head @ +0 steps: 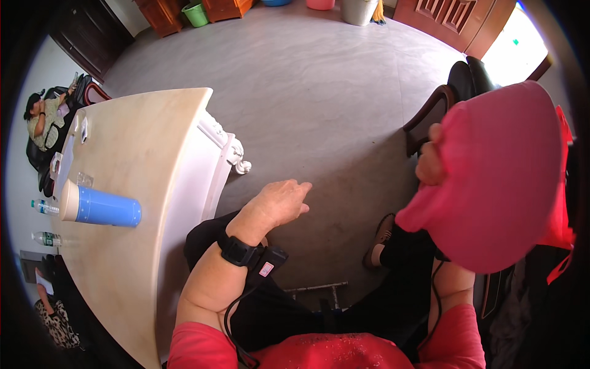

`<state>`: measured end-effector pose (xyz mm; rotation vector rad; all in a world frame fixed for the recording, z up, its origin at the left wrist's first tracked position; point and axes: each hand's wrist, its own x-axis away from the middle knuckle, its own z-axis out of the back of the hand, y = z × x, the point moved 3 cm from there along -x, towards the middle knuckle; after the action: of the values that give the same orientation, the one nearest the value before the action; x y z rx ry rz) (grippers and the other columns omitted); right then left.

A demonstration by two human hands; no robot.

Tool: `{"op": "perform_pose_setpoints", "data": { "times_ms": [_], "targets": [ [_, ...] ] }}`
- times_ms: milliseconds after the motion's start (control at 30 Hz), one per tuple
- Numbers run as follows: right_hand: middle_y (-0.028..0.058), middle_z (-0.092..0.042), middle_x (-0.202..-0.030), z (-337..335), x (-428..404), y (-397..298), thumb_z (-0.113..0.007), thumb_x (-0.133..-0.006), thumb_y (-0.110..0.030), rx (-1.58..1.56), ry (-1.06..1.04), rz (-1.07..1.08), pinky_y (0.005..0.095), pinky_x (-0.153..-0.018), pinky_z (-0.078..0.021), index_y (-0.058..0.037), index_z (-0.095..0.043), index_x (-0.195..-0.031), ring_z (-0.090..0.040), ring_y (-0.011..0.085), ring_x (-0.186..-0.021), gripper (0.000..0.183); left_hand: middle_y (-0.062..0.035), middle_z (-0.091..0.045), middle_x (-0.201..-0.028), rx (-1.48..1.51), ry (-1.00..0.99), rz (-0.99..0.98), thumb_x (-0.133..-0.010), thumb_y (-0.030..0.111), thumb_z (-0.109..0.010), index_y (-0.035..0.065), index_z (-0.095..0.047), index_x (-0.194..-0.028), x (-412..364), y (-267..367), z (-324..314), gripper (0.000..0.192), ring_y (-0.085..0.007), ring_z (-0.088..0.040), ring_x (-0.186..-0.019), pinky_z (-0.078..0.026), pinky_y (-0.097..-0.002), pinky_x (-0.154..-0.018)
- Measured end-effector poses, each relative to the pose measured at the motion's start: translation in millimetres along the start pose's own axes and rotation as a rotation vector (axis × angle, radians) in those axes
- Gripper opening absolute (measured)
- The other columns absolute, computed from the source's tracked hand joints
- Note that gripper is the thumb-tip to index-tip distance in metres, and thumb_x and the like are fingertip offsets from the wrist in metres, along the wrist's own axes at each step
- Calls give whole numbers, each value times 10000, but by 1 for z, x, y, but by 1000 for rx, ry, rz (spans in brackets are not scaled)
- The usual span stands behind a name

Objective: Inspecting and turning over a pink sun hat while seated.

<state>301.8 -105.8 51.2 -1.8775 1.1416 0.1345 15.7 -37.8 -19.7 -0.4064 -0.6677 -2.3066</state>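
My right hand (429, 161) grips the edge of a pink cap (502, 180), raised at the right of the head view. The cap's broad rounded face turns up toward me and hides most of that hand and its wrist. My left hand (283, 200) hangs over the floor between my knees and the table, holding nothing. Its fingers are loosely bent, with the thumb apart from the forefinger. A black wristband with a small cabled device (267, 263) sits on my left wrist. Behind the cap shows part of a red bag (557, 221).
A pale table (138, 152) with a carved white leg stands at my left, bearing a blue tumbler (108, 206) on its side in view and plastic bottles (46, 238). Two people sit beyond it. A dark armchair (431, 117) stands right; buckets (358, 11) line the far side.
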Motion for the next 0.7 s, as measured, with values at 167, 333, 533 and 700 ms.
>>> {"op": "perform_pose_setpoints", "data": {
  "times_ms": [167, 333, 533, 700],
  "targets": [
    [62, -634, -1057, 19, 17, 19, -604, -817, 12, 1229, 1075, -160, 290, -799, -480, 1, -559, -1175, -595, 148, -924, 361, -193, -615, -1050, -33, 31, -66, -858, 222, -614, 15, -499, -1239, -3, 11, 3, 448, -361, -569, -1037, -472, -428, -863],
    [104, -665, -809, 12, 2, 25, -574, -768, 37, 1661, 1106, -494, 273, -727, -473, 30, -640, -1004, -587, 124, -792, 245, -192, -614, -1057, -36, 4, -23, -852, 211, -622, 18, -501, -1238, -4, 7, 2, 448, -358, -570, -1041, -473, -426, -868],
    [72, -624, -961, 18, 45, 14, -519, -956, -175, 376, 838, 120, 275, -645, -492, -58, -458, -1252, -594, 140, -820, 324, -169, -639, -940, 25, 306, -238, -848, 221, -653, 9, -558, -1033, 0, -13, -14, 297, -356, -618, -919, -507, -424, -774],
    [95, -638, -814, 5, -10, -2, -380, -998, -264, -171, -137, 145, 260, -493, -436, -69, -449, -1211, -583, 146, -635, 297, -184, -602, -1056, 2, -25, -7, -862, 216, -612, 17, -493, -1271, -2, 7, 3, 471, -342, -566, -1035, -466, -410, -881]
  ]
}}
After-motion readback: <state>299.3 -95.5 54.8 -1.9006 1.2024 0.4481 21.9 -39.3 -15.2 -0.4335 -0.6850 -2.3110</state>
